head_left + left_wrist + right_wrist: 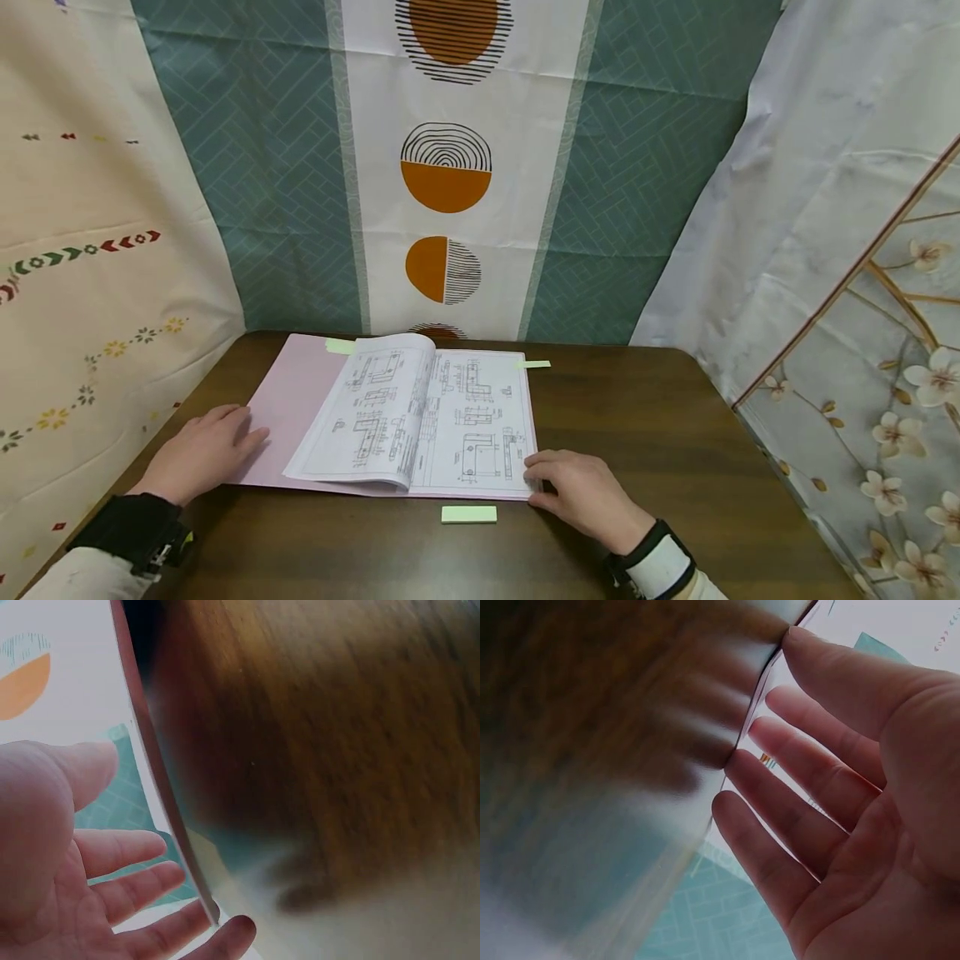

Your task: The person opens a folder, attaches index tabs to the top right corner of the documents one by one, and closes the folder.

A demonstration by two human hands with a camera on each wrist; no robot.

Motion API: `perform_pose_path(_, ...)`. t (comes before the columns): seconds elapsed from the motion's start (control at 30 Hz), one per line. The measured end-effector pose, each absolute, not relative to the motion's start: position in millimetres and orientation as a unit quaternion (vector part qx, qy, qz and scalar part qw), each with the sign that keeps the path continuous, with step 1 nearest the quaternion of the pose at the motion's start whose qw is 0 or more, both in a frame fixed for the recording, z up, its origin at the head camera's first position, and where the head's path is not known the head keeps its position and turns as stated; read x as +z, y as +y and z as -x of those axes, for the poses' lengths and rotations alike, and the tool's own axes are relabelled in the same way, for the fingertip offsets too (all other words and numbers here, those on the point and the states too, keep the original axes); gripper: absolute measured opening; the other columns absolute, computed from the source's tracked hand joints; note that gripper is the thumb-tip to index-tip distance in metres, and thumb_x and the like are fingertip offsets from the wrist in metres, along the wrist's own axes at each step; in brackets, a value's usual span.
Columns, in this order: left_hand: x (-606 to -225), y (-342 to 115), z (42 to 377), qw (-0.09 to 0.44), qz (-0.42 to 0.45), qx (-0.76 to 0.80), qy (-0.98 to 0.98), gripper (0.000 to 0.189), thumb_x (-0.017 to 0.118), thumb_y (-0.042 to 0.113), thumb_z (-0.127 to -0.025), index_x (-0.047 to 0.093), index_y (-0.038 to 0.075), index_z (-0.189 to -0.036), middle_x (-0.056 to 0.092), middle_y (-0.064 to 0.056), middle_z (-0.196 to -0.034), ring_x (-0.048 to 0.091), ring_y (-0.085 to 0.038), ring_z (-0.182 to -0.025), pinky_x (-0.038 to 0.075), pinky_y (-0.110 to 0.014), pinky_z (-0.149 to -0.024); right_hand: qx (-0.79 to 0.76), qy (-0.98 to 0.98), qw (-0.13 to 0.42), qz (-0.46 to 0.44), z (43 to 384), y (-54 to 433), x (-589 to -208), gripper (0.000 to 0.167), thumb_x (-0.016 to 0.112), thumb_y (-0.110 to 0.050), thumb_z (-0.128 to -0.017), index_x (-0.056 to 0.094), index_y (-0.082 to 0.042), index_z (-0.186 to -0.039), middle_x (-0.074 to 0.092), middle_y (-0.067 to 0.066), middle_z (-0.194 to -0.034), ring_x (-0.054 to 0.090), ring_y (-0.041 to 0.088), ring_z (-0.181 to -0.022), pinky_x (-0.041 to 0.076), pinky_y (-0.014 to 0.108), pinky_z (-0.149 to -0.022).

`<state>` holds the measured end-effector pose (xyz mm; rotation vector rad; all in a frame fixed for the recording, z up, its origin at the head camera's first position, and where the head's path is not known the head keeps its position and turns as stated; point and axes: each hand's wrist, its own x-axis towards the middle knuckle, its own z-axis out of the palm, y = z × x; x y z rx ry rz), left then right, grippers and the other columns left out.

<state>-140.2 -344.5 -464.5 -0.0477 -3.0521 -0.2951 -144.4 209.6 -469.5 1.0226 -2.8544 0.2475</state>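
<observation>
A pink folder [288, 392] lies spread on the table, holding bound pages of technical drawings [491, 408]. Its left page [341, 450] curves up toward the spine. My left hand [202, 450] rests at the folder's left edge, fingers loosely extended. In the left wrist view that hand [97, 900] has its fingertips along the thin edge. At the lower right corner, my right hand [588, 492] touches the folder's edge. The right wrist view shows the hand [840, 810] with relaxed fingers and the thumb at the edge.
A pale green sticky-note pad [468, 514] lies in front of the folder. One green tab [535, 364] sticks out from the right page, and another [340, 345] shows at the top left. Behind the brown wooden table [637, 400] hang patterned curtains [465, 192].
</observation>
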Motion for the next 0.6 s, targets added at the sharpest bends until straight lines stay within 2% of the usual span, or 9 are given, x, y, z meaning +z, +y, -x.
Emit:
perform_pose_path(0.17, -467, -351, 143, 0.014, 0.000, -0.117, -0.993, 0.068, 0.071, 0.036, -0.106, 0.056, -0.024, -0.134, 0.055, -0.049, -0.135, 0.055, -0.067, -0.123, 0.045, -0.078, -0.103, 0.086, -0.937, 0.048, -0.334, 145, 211, -469, 0.029, 0.097, -0.029, -0.088, 0.086, -0.017, -0.111, 0.079, -0.002, -0.125, 0.075, 0.020, -0.114, 0.063, 0.042, -0.090)
perform_pose_path(0.37, -464, -353, 147, -0.017, -0.014, -0.129, -0.991, 0.069, 0.070, 0.035, -0.106, 0.055, -0.025, -0.136, 0.054, -0.050, -0.136, 0.053, -0.066, -0.125, 0.046, -0.077, -0.103, 0.087, -0.937, 0.052, -0.335, 145, 211, -470, 0.029, 0.097, -0.030, -0.088, 0.086, -0.017, -0.111, 0.079, -0.002, -0.125, 0.075, 0.019, -0.113, 0.063, 0.042, -0.091)
perform_pose_path(0.6, -459, -355, 151, -0.002, -0.002, -0.165, -0.986, 0.059, 0.068, 0.027, -0.106, 0.057, -0.024, -0.134, 0.061, -0.047, -0.130, 0.061, -0.063, -0.118, 0.049, -0.075, -0.099, 0.093, -0.938, 0.045, -0.331, 146, 211, -471, 0.030, 0.097, -0.030, -0.088, 0.086, -0.017, -0.112, 0.079, -0.001, -0.125, 0.075, 0.020, -0.114, 0.062, 0.044, -0.094)
